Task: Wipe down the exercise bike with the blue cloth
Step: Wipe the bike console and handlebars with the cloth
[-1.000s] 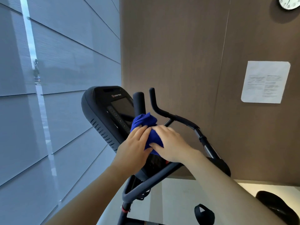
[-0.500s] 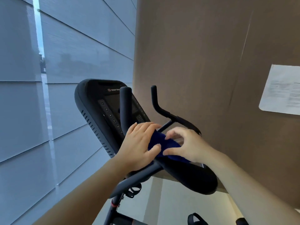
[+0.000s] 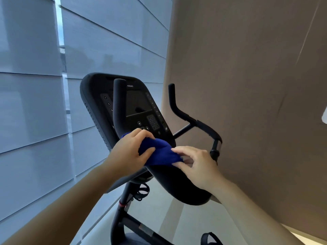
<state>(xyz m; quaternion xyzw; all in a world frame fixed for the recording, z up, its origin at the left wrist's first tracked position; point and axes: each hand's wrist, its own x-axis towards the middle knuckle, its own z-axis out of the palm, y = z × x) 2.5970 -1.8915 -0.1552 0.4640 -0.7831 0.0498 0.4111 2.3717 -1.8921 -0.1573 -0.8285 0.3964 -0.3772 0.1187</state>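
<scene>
The black exercise bike's console faces me, with a dark screen and keypad. A blue cloth lies bunched over the base of the left handlebar, just below the console. My left hand grips the cloth's left part, thumb and fingers curled round it. My right hand pinches the cloth's right edge with its fingertips. The right handlebar curves away to the right, untouched. The black padded armrest runs under both hands.
A window with grey roller blinds fills the left. A brown panelled wall stands close on the right. The bike's frame post and a pedal strap show below, over a pale floor.
The view has swung left and closer to the console. The cloth has spread out between my hands, and my right hand has drawn back to its right edge.
</scene>
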